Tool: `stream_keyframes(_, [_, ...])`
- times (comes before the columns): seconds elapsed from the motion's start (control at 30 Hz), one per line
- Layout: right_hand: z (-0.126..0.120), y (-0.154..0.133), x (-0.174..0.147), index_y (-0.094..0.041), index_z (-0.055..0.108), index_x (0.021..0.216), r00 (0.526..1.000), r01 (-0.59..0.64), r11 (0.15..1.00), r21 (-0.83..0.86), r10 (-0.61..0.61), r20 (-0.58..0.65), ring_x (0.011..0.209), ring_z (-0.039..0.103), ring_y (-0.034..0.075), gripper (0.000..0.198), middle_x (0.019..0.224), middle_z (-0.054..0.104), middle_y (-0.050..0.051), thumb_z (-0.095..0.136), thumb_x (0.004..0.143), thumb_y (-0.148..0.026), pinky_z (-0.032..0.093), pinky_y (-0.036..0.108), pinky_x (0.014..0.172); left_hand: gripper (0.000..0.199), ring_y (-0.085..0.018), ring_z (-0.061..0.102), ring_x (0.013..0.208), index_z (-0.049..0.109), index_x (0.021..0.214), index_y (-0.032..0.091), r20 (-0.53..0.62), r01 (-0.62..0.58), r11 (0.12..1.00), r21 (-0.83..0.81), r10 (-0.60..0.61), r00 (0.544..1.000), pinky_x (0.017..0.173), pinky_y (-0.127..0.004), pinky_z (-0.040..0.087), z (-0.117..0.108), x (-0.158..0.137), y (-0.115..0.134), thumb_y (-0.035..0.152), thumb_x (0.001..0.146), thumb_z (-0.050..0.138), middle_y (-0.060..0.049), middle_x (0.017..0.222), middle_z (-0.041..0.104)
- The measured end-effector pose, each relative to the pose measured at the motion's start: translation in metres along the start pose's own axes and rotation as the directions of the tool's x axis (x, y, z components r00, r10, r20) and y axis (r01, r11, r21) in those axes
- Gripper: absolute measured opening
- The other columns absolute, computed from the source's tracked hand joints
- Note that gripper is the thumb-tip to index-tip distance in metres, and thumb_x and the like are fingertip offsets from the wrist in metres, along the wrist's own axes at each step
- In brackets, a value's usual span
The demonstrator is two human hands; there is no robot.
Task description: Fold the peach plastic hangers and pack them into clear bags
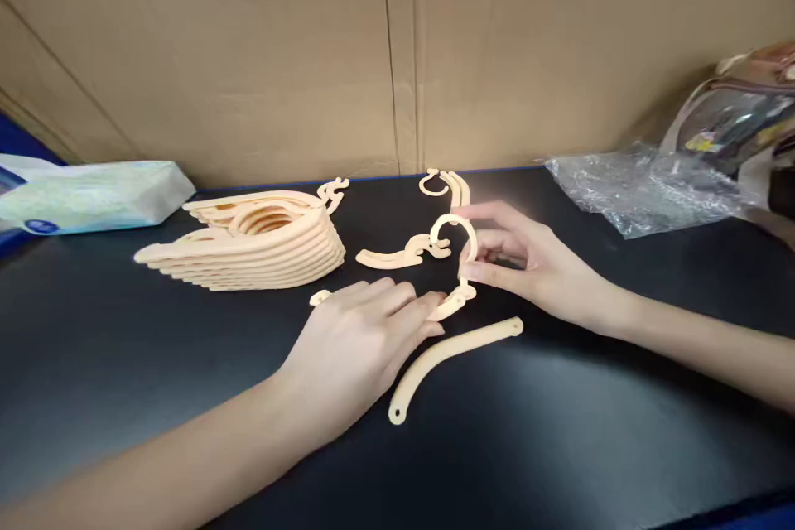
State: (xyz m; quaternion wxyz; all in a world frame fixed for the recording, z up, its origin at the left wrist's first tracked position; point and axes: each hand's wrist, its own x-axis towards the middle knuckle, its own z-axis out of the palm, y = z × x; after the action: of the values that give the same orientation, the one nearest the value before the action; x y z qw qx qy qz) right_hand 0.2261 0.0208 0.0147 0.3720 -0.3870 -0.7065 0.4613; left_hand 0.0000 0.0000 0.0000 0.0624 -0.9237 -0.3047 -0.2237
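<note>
Several stacked hangers (pixel 254 263) look assembled to me; one smooth, cream hook (pixel 474 244) seems joined to a curved arm (pixel 447 309) on the surface (pixel 590 447), while a loose strip (pixel 455 346) nearby lies unattached. With the right hand (pixel 527 261), I pinch the hook between thumb and fingers; whether the left hand (pixel 363 327), flattened over the arm, grips it, I cannot tell.

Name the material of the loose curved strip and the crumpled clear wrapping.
Curved strip: probably plastic, smooth with a soft sheen; its even cream colour and end holes look moulded. Crumpled wrapping: likely plastic film, transparent and glossy, with bright creases.
</note>
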Motion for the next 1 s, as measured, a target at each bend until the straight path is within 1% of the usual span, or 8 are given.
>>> stream_keyframes(0.13, [0.0019,0.0038,0.0029,-0.019,0.044,0.125,1.000,-0.002,1.000,-0.014,0.002,-0.010,0.074,0.062,0.012,0.044,0.077,0.061,-0.006,0.066,0.086,-0.024,0.051,0.031,0.078,0.024,-0.016,0.057,0.061,0.069,0.101,0.013,0.018,-0.014,1.000,0.019,0.013,1.000,0.056,-0.030,0.042,-0.0055,-0.0012,0.0016,0.025,0.099,0.048,0.001,0.070,0.061])
stream_keyframes(0.3, [0.0021,0.0051,0.0032,-0.021,0.045,0.120,0.999,0.001,0.998,-0.055,-0.003,-0.040,0.074,0.063,0.015,0.042,0.074,0.062,-0.006,0.067,0.084,-0.026,0.050,0.033,0.077,0.023,-0.016,0.057,0.060,0.069,0.099,0.013,0.024,-0.010,1.000,0.008,0.009,1.000,0.054,-0.029,0.041,-0.0053,-0.0010,0.0031,0.024,0.099,0.049,0.001,0.069,0.060])
stream_keyframes(0.47, [0.0020,0.0027,0.0038,-0.021,0.047,0.117,0.996,-0.076,0.997,0.017,0.077,-0.041,0.076,0.067,0.015,0.041,0.076,0.064,-0.006,0.068,0.081,-0.023,0.053,0.034,0.080,0.022,-0.016,0.057,0.060,0.069,0.103,0.013,0.020,-0.026,0.999,0.024,0.026,0.999,0.055,-0.029,0.041,-0.0038,-0.0023,0.0030,0.023,0.099,0.050,0.001,0.069,0.060])
stream_keyframes(0.67, [0.0022,-0.0001,0.0036,-0.019,0.049,0.118,0.989,-0.137,0.986,0.090,0.142,-0.040,0.073,0.066,0.011,0.043,0.074,0.065,-0.007,0.070,0.080,-0.020,0.053,0.030,0.080,0.022,-0.016,0.057,0.060,0.070,0.101,0.014,0.022,-0.017,1.000,0.025,0.016,1.000,0.055,-0.028,0.042,-0.0042,-0.0022,0.0025,0.022,0.098,0.050,0.001,0.069,0.060])
stream_keyframes(0.83, [0.0019,0.0002,0.0038,-0.018,0.050,0.116,0.990,-0.133,0.986,0.100,0.137,-0.035,0.073,0.066,0.011,0.041,0.073,0.067,-0.007,0.071,0.080,-0.020,0.052,0.030,0.081,0.023,-0.016,0.057,0.060,0.070,0.099,0.013,0.024,-0.037,0.999,0.021,0.037,0.999,0.054,-0.028,0.042,-0.0048,-0.0033,0.0028,0.022,0.098,0.049,0.001,0.069,0.060])
stream_keyframes(1.0, [0.0012,0.0020,0.0038,-0.019,0.050,0.115,0.991,-0.123,0.988,0.094,0.127,-0.038,0.074,0.067,0.012,0.041,0.074,0.067,-0.007,0.071,0.080,-0.022,0.052,0.031,0.082,0.023,-0.016,0.057,0.060,0.070,0.100,0.013,0.037,-0.011,1.000,0.017,0.010,0.999,0.054,-0.028,0.043,-0.0053,-0.0046,0.0029,0.023,0.099,0.049,0.001,0.068,0.059])
